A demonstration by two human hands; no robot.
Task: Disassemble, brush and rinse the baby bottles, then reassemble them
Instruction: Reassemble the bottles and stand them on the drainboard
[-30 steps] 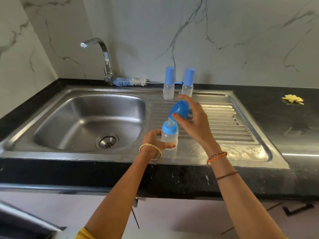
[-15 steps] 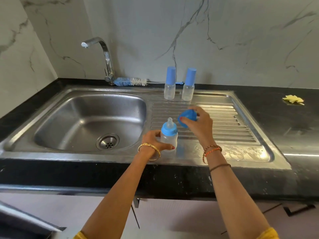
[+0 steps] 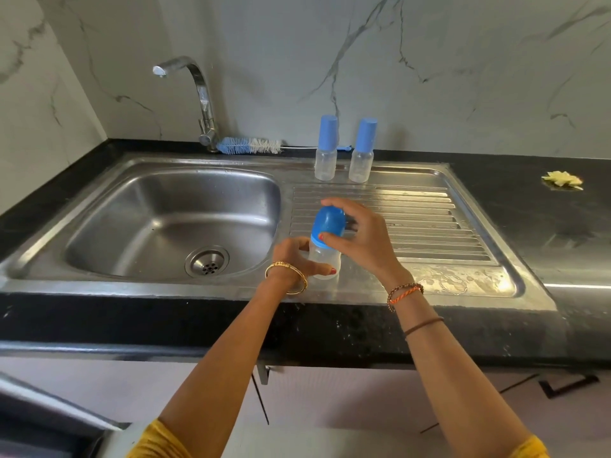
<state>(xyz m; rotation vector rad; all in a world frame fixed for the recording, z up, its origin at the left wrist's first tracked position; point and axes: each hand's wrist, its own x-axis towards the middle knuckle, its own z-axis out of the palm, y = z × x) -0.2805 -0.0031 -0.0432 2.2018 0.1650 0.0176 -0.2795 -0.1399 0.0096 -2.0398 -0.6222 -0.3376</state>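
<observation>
1. the left hand [image 3: 297,256] grips the clear baby bottle [image 3: 325,261], which stands on the drainboard [image 3: 413,226] just right of the sink basin [image 3: 172,223].
2. the right hand [image 3: 362,239] pinches the blue cap [image 3: 329,223] on top of that bottle.
3. two capped bottles [image 3: 344,150] stand upright near the wall.

Right hand [image 3: 365,241] on cap [image 3: 328,223]; left hand [image 3: 297,256] round bottle [image 3: 325,261]

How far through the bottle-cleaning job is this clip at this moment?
Looks near the end. Two capped bottles stand at the back of the drainboard, apparently finished. In hand: the left hand grips the third bottle while the right hand sets the blue cap on it. Left: seating that cap. The brush lies by the tap.
</observation>
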